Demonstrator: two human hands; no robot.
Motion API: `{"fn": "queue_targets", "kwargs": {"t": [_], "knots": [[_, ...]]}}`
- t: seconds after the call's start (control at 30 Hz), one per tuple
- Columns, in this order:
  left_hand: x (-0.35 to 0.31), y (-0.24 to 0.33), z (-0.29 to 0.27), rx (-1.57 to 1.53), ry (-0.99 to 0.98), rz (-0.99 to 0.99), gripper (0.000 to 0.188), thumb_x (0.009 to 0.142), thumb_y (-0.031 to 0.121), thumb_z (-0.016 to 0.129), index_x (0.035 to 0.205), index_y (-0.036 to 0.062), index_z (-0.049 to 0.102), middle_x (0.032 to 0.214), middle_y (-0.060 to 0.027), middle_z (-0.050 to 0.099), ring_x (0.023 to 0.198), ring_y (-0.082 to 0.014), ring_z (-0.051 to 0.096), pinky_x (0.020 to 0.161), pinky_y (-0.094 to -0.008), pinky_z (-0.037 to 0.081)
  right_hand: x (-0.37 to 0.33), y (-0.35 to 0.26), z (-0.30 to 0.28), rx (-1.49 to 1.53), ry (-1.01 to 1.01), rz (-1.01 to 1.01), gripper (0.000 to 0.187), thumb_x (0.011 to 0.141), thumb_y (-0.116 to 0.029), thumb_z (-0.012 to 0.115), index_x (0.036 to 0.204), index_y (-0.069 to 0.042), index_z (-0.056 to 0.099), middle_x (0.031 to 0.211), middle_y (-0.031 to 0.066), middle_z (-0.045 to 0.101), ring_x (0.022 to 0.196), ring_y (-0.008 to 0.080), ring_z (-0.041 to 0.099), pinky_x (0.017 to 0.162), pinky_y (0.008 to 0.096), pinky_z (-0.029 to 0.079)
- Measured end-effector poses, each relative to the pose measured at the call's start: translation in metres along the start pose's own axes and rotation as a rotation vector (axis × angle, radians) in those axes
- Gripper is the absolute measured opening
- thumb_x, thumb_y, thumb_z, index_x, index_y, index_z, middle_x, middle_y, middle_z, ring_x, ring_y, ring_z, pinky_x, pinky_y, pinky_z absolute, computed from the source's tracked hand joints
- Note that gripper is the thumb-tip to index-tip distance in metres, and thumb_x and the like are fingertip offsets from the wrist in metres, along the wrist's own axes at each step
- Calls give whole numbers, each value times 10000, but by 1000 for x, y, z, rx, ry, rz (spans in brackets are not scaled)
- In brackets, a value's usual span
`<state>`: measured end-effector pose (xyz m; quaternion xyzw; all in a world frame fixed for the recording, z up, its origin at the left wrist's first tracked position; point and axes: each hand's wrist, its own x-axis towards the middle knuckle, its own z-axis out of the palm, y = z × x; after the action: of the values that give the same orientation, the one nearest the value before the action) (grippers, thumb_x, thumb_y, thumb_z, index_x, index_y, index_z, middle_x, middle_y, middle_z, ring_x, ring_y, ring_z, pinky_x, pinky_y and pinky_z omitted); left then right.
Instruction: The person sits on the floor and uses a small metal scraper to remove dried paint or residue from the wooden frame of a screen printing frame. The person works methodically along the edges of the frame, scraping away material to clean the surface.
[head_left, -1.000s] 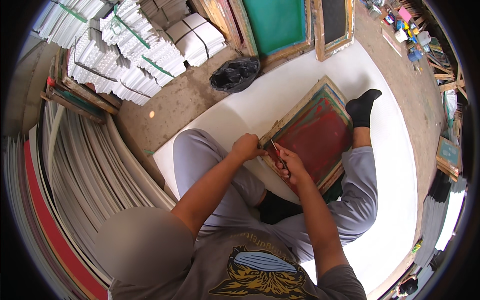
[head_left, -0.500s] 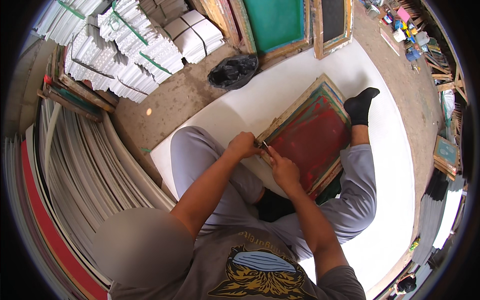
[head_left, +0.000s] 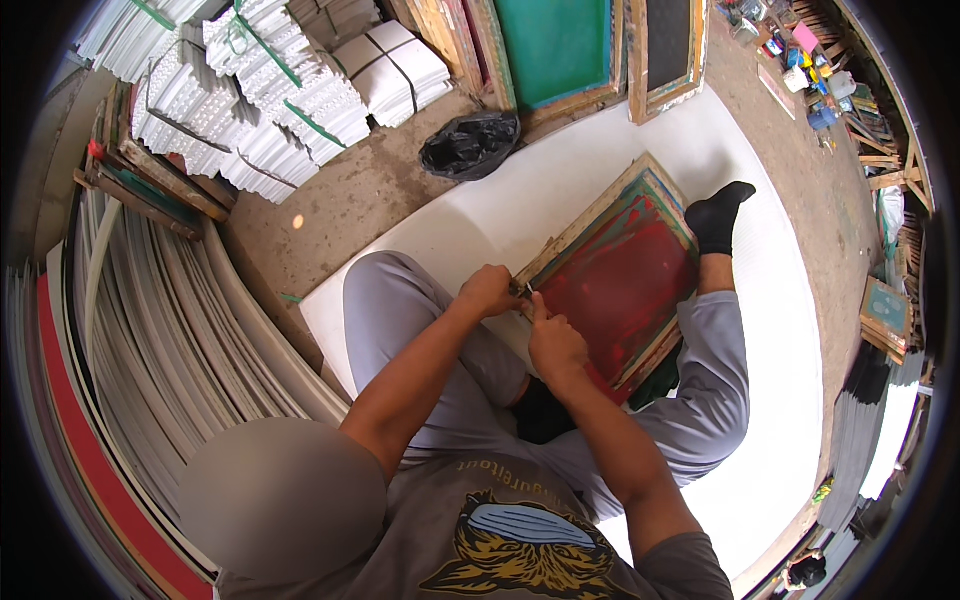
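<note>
Gripping the left corner of the frame (head_left: 618, 278), the left hand (head_left: 487, 291) holds at mid-picture, as it did 1.0 s ago. Right hand (head_left: 558, 347): fingers closed around a thin tool (head_left: 530, 287), mostly hidden, bright tip visible. Change: 1.0 s ago this hand sat farther right, curled fingers showing, tool over the red mesh; now knuckles face up, index finger extended, tip at the corner beside the left fingers. Frame position: centre to right of centre, on the white sheet (head_left: 790, 350), essentially unmoved.
</note>
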<state>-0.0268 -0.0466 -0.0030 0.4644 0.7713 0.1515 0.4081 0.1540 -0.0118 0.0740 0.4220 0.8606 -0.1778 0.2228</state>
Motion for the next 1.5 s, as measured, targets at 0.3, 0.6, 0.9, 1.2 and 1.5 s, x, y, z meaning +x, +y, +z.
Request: {"fn": "queue_targets", "kwargs": {"t": [0.3, 0.6, 0.9, 1.2, 1.5], "knots": [[4, -6, 1, 68, -18, 45, 498, 724, 417, 899, 1039, 47, 793, 936, -202, 760, 902, -379, 734, 832, -454, 573, 3, 9, 3, 191, -28, -40, 570, 1048, -230, 486, 1608, -231, 381, 1091, 250, 719, 953, 474, 718, 852, 578, 571], [7, -11, 5, 27, -11, 16, 516, 716, 406, 903, 1084, 64, 788, 950, -208, 760, 897, -366, 738, 829, -442, 570, 3, 23, 10, 115, 21, -63, 488, 1067, -275, 503, 1554, -283, 482, 1116, 249, 731, 970, 462, 720, 872, 572, 560], [4, -3, -3, 5, -16, 34, 478, 741, 351, 901, 1070, 24, 784, 863, -182, 762, 805, -318, 748, 768, -416, 575, 37, 58, 54, 830, 194, -278, 434, 1028, -238, 616, 1461, -206, 605, 1149, 216, 742, 972, 431, 727, 869, 502, 570], [-2, 6, -15, -81, -62, -22, 495, 723, 376, 912, 995, -17, 782, 826, -195, 744, 788, -318, 736, 752, -423, 575, 42, 72, 12, 1527, -522, 65, 436, 1121, -351, 489, 1526, -199, 538, 732, -5, 582, 504, 65, 443, 459, 244, 396], [-6, 17, -20, 29, -74, -109, 571, 716, 501, 898, 1038, 41, 795, 958, -182, 772, 925, -334, 752, 822, -446, 584, 38, 73, 5, 1473, -566, 77, 428, 1120, -298, 503, 1543, -236, 528, 699, -37, 506, 477, 35, 367, 417, 218, 325]]}}
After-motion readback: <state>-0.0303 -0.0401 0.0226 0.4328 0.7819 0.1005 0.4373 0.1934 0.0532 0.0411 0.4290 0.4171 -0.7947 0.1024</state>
